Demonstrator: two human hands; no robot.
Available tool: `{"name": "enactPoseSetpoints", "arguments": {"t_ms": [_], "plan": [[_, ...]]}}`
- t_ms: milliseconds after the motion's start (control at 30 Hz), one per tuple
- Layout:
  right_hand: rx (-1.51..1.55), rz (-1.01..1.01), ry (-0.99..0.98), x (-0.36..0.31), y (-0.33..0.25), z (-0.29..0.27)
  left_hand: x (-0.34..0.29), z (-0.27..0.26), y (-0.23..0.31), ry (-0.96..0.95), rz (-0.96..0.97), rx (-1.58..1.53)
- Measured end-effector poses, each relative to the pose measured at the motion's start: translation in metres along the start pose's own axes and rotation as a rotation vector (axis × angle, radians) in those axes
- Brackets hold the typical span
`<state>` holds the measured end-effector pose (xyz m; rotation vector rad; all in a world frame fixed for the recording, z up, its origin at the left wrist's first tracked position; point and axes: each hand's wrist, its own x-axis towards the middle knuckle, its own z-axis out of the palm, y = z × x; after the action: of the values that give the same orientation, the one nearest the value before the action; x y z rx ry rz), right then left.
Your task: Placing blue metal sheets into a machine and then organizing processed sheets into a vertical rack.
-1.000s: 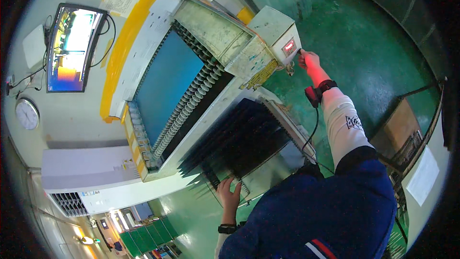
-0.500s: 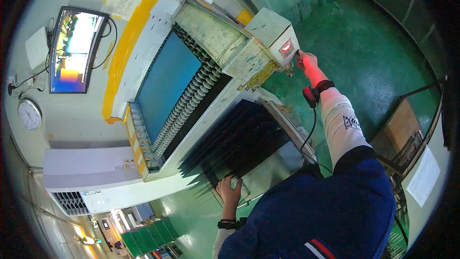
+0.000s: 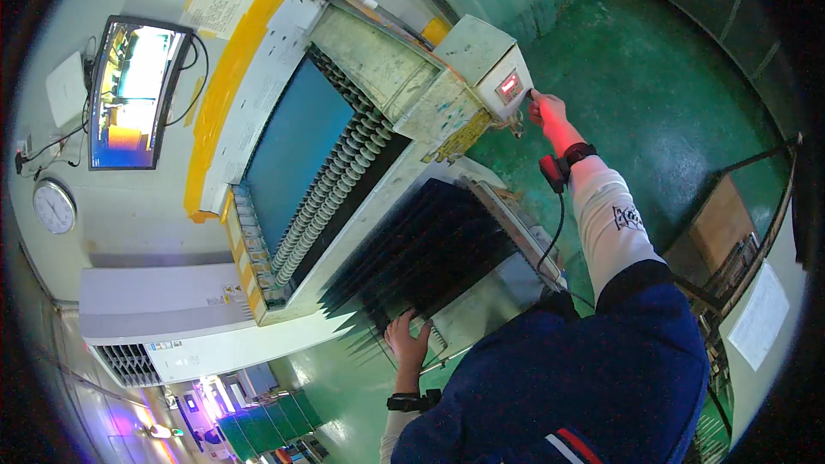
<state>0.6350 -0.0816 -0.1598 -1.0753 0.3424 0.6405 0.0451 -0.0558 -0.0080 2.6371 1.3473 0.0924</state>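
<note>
At the right side of a pale control box [image 3: 483, 60] with a red-lit display [image 3: 510, 86], my right hand [image 3: 550, 116] is closed. Its fingertips pinch a small dark knob on the box's side, partly hidden by them. My left hand [image 3: 407, 339] has its fingers apart and rests at the near end of a rack of upright dark thin panels [image 3: 421, 249], touching the rack's end. Beyond the panels, a flat blue panel [image 3: 301, 142] lies on the roller conveyor [image 3: 331, 185] of a machine.
A white cabinet-like unit [image 3: 163, 305] stands left of the machine. A monitor [image 3: 137, 94] and a round clock [image 3: 54, 206] hang on the wall. Green floor [image 3: 636, 129] extends to the right, with a framed cart [image 3: 730, 223] there. A cable runs from my right wrist strap [image 3: 567, 163].
My right hand stays at the control box and my left hand at the rack. The view has shifted slightly. Distant lights at the lower left turned from yellowish to purple.
</note>
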Motion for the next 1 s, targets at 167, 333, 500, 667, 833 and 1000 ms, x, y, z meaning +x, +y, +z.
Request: {"name": "enactPoseSetpoints", "arguments": {"t_ms": [167,333,500,667,833,1000], "plan": [[-0.009,0.025,-0.028,0.000,-0.001,-0.004,0.000,-0.015,0.008,0.128,0.093,-0.137],[-0.034,0.031,-0.006,-0.002,0.000,-0.002,-0.014,-0.022,0.005,0.149,0.085,-0.147],[-0.040,0.018,-0.003,0.000,0.000,-0.003,-0.023,-0.019,0.011,0.140,0.097,-0.151],[-0.036,0.016,-0.013,0.000,0.000,-0.003,-0.023,-0.015,0.011,0.169,0.109,-0.117],[-0.066,0.010,-0.013,-0.004,-0.002,-0.002,-0.024,-0.009,0.009,0.129,0.050,-0.167],[-0.036,0.009,0.003,0.001,0.000,-0.002,-0.025,-0.002,0.007,0.116,0.056,-0.145]]}}
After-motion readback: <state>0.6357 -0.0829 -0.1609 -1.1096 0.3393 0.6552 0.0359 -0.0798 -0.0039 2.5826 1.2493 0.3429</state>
